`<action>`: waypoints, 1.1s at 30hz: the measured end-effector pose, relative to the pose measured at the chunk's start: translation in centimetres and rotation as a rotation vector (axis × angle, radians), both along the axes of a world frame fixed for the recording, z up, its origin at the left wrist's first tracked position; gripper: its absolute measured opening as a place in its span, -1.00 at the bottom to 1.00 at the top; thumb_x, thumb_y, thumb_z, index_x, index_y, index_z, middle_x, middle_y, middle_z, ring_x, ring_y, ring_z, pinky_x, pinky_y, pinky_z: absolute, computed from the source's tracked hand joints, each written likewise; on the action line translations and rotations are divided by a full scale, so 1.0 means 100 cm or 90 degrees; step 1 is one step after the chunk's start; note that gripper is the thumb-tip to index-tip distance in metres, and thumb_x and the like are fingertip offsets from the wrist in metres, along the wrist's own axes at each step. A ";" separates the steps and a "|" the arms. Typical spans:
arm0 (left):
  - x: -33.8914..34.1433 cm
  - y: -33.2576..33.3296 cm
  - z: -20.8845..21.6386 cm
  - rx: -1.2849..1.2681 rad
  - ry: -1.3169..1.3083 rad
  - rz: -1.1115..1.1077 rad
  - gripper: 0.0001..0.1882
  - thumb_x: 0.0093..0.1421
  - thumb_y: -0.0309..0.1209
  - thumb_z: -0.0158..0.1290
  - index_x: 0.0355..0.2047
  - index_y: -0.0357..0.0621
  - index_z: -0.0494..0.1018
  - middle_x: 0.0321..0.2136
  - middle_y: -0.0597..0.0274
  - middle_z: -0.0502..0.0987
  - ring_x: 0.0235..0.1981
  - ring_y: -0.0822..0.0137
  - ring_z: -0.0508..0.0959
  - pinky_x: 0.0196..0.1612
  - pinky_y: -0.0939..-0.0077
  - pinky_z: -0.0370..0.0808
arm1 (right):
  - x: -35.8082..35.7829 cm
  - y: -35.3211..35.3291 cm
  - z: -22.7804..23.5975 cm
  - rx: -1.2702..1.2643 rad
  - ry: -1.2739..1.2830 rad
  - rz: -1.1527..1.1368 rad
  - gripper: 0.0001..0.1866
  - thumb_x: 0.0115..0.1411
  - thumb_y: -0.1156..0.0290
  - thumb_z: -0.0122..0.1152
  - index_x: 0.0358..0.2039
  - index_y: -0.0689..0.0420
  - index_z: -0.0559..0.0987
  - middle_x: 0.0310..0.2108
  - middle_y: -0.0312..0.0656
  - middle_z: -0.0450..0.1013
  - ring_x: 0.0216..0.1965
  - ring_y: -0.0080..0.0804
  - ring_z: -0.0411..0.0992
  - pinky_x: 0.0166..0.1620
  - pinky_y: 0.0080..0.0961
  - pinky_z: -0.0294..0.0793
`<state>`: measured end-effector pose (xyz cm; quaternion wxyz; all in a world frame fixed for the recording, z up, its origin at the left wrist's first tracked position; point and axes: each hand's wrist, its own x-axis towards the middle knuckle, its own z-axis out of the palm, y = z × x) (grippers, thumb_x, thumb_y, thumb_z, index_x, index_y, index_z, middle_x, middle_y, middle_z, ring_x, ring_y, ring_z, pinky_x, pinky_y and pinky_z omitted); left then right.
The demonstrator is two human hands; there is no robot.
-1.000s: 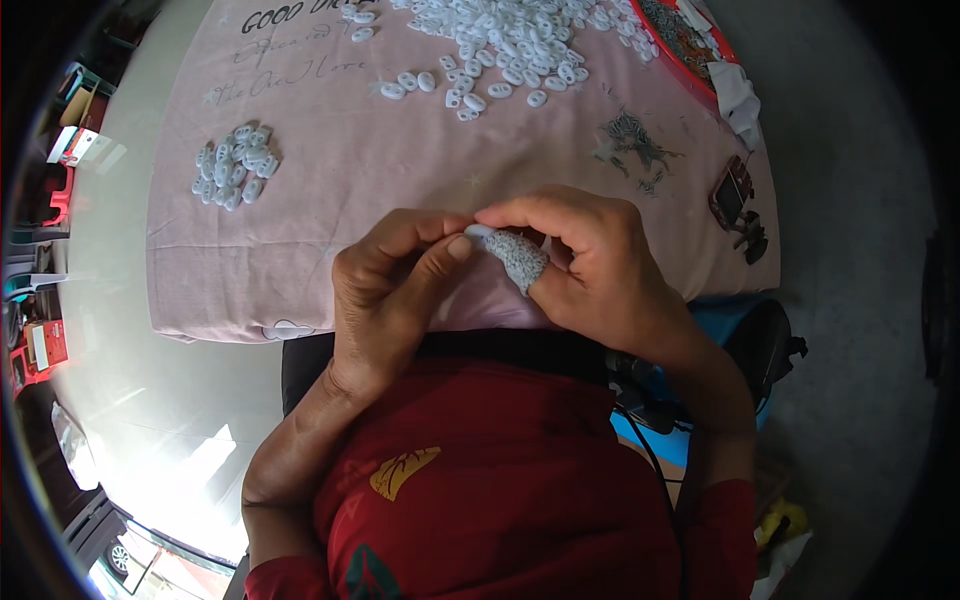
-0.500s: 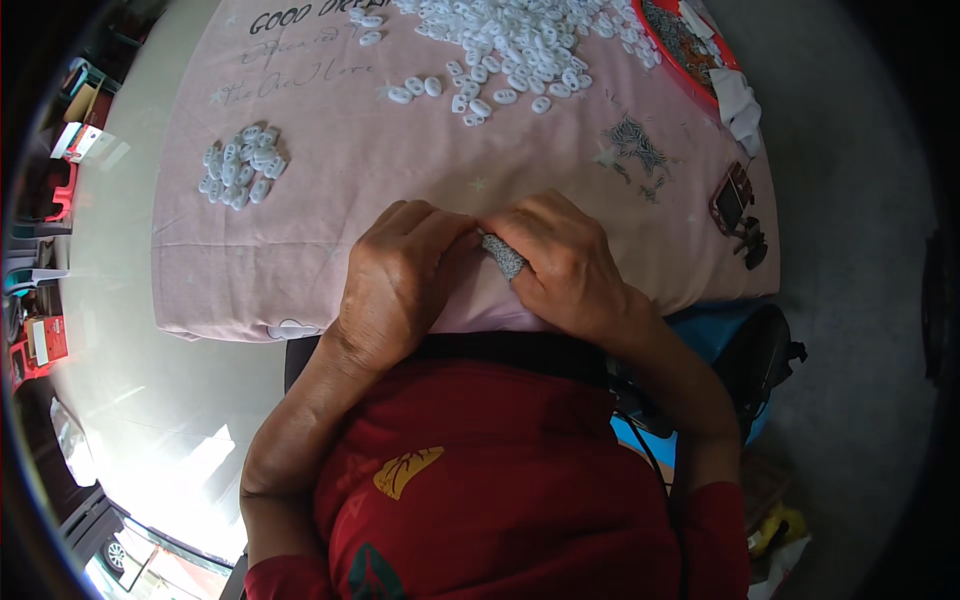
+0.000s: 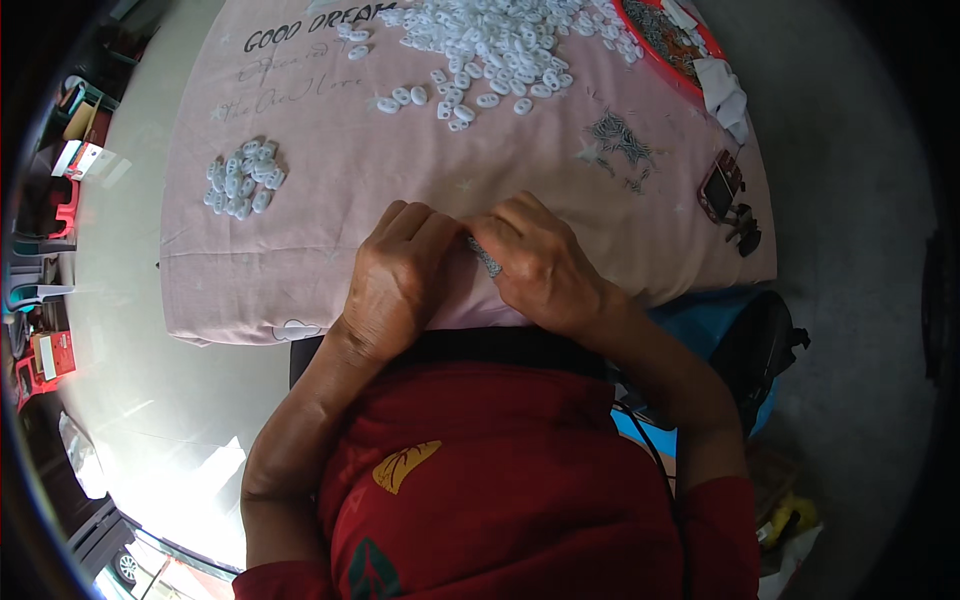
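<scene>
Close to the table's near edge, my left hand (image 3: 393, 275) and my right hand (image 3: 545, 262) meet, fingers bent and pinched together. Whatever sits between the fingertips is hidden behind the hands. A grey speckled band (image 3: 485, 258) shows at my right hand's thumb side; whether it is worn or held I cannot tell. To the left lies a small cluster of white oval plastic pieces with holes (image 3: 243, 180). A large heap of the same pieces (image 3: 490, 50) spreads over the far middle. Small thin metal pins or screws (image 3: 622, 138) are scattered beyond my right hand.
A pink printed cloth (image 3: 330, 215) covers the table. At the far right stands a red basin (image 3: 716, 42) of metal bits, with a white cloth (image 3: 722, 95) over its rim. A phone (image 3: 719, 188) and a small dark object (image 3: 743, 232) lie by the right edge.
The view has shifted slightly, so the table things sit a little differently in it. My right hand has turned a little and less of the grey band shows. Both hands stay pinched together.
</scene>
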<state>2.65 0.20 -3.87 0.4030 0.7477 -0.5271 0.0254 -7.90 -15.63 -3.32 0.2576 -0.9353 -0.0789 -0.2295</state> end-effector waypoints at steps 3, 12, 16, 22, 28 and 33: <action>0.000 -0.003 0.001 -0.010 0.000 0.006 -0.80 -0.06 -0.64 0.13 -0.37 -0.19 0.49 -0.46 0.10 0.46 -0.38 0.05 0.49 -0.33 0.23 0.49 | 0.001 0.000 -0.001 0.004 0.002 0.002 -0.58 -0.23 0.81 0.01 -0.27 0.30 0.55 -0.43 -0.06 0.40 -0.35 -0.08 0.39 -0.29 -0.24 0.44; 0.003 0.003 0.006 -0.009 0.171 0.024 -0.84 0.16 -0.59 0.13 -0.22 -0.24 0.55 -0.38 0.08 0.57 -0.35 0.21 0.59 -0.26 0.46 0.52 | 0.005 -0.013 0.010 0.127 0.112 -0.005 -0.66 -0.12 0.77 -0.01 -0.28 0.34 0.55 -0.40 0.01 0.46 -0.33 -0.07 0.46 -0.24 -0.32 0.47; -0.004 0.019 0.010 -0.073 0.609 0.116 -0.84 0.28 -0.54 0.09 -0.14 -0.29 0.55 -0.30 0.13 0.62 -0.29 0.46 0.58 -0.19 0.63 0.50 | -0.003 -0.009 0.035 0.499 0.345 -0.089 -0.70 0.08 0.72 -0.01 -0.17 0.40 0.56 -0.30 -0.10 0.56 -0.27 -0.44 0.53 -0.16 -0.56 0.48; -0.015 0.018 0.033 0.001 0.681 0.014 -0.84 0.27 -0.54 0.12 -0.17 -0.36 0.54 -0.36 0.32 0.61 -0.38 0.61 0.52 -0.27 0.71 0.47 | -0.014 0.005 0.066 0.569 0.380 -0.087 -0.74 0.16 0.68 0.00 -0.15 0.39 0.57 -0.32 -0.25 0.52 -0.31 -0.71 0.41 -0.25 -0.72 0.40; -0.014 0.022 0.038 -0.028 0.812 0.013 -0.87 0.26 -0.54 0.15 -0.20 -0.32 0.55 -0.42 0.35 0.58 -0.44 0.67 0.48 -0.41 0.78 0.45 | -0.018 0.009 0.074 0.570 0.394 -0.084 -0.76 0.17 0.69 -0.02 -0.18 0.39 0.55 -0.37 -0.33 0.45 -0.36 -0.77 0.35 -0.33 -0.77 0.33; -0.014 0.027 0.034 -0.055 0.834 -0.003 -0.83 0.27 -0.42 0.16 -0.21 -0.28 0.54 -0.43 0.29 0.59 -0.52 0.57 0.54 -0.50 0.77 0.42 | -0.016 0.012 0.073 0.618 0.402 -0.094 -0.76 0.18 0.68 -0.04 -0.17 0.38 0.53 -0.34 -0.31 0.46 -0.30 -0.74 0.37 -0.29 -0.74 0.37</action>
